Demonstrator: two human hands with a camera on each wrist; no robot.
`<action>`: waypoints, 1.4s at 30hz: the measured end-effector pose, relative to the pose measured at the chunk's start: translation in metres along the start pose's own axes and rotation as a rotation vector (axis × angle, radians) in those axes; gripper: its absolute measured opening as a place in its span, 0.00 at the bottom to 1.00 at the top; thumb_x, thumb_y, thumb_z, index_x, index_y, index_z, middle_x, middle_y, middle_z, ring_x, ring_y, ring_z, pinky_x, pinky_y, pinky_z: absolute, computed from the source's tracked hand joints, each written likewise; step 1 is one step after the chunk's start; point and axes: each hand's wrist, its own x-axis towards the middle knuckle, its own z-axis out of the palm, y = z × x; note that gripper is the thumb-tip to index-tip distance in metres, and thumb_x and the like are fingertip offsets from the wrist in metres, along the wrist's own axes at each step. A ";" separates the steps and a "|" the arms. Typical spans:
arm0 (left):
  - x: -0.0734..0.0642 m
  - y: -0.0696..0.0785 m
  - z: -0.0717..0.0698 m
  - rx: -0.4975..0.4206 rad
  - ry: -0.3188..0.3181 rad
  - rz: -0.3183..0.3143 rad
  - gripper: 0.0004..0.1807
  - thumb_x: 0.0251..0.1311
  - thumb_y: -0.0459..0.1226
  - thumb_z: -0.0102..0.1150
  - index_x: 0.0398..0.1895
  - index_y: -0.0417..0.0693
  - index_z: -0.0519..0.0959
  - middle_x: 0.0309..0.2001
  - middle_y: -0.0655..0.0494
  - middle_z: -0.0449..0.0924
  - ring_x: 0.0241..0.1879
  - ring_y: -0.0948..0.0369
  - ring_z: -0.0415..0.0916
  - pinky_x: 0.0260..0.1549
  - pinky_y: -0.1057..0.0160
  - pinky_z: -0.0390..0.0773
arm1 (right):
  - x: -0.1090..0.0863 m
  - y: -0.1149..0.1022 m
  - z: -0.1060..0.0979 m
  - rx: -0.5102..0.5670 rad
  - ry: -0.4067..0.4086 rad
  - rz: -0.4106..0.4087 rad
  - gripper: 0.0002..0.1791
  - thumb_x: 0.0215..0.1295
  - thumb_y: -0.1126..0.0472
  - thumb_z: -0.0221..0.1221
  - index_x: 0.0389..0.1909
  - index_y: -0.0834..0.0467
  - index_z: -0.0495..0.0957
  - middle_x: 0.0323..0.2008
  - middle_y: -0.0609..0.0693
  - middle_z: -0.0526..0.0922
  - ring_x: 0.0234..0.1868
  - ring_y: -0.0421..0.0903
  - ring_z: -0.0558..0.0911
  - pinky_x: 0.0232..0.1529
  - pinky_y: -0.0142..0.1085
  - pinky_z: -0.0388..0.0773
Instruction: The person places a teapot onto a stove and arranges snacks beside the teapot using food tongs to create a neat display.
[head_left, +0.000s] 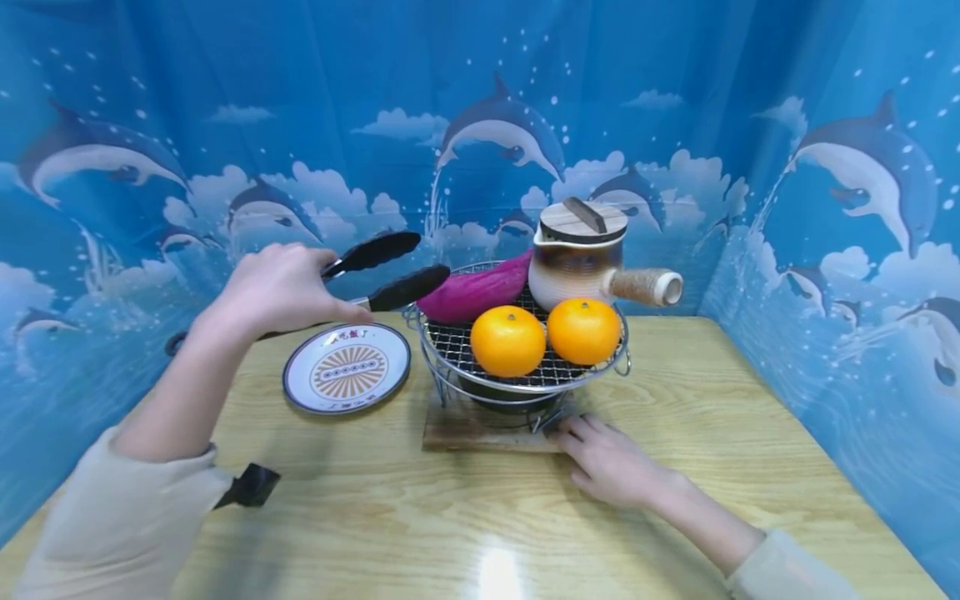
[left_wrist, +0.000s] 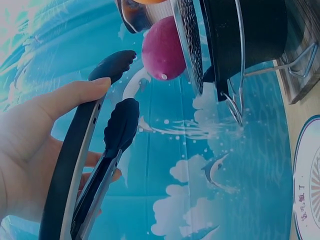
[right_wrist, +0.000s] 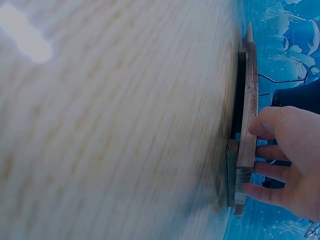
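Note:
My left hand [head_left: 281,292] grips a pair of black-and-silver tongs [left_wrist: 80,165], whose black tips stand apart with nothing between them. In the head view the tips come close to the left end of a purple sweet potato [head_left: 472,292]; the left wrist view has a gap there. The sweet potato lies on a round wire grill [head_left: 551,379] with two oranges [head_left: 508,342] and a lidded, side-handled pot [head_left: 573,258]. With relaxed fingers, my right hand [head_left: 611,462] touches the right front corner of the wooden board [head_left: 480,437] under the grill.
A white, blue-rimmed plate [head_left: 300,392] sits on the table [head_left: 375,517] left of the grill. A dark bowl-shaped burner [left_wrist: 250,50] is beneath the mesh, within a wire stand. Dolphin-print curtains [head_left: 337,100] enclose the table at the back and sides.

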 end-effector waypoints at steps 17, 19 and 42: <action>-0.003 -0.042 0.010 -0.019 -0.049 -0.078 0.63 0.38 0.69 0.59 0.66 0.29 0.57 0.58 0.25 0.61 0.56 0.31 0.56 0.47 0.32 0.60 | 0.000 0.001 0.001 -0.012 -0.001 -0.012 0.22 0.49 0.62 0.62 0.48 0.61 0.77 0.46 0.54 0.75 0.48 0.52 0.74 0.51 0.45 0.72; -0.003 -0.048 0.012 -0.019 -0.058 -0.088 0.63 0.38 0.69 0.60 0.66 0.29 0.56 0.57 0.24 0.61 0.55 0.30 0.55 0.46 0.32 0.60 | 0.000 0.000 0.000 -0.011 -0.003 -0.008 0.22 0.49 0.63 0.62 0.48 0.61 0.77 0.46 0.54 0.75 0.48 0.53 0.74 0.51 0.45 0.72; -0.005 -0.070 0.082 0.115 -0.181 -0.022 0.66 0.29 0.69 0.65 0.62 0.25 0.59 0.59 0.23 0.59 0.56 0.29 0.56 0.50 0.31 0.58 | 0.000 0.001 -0.001 -0.035 0.000 -0.006 0.24 0.49 0.61 0.62 0.51 0.60 0.77 0.46 0.54 0.76 0.47 0.52 0.74 0.49 0.44 0.73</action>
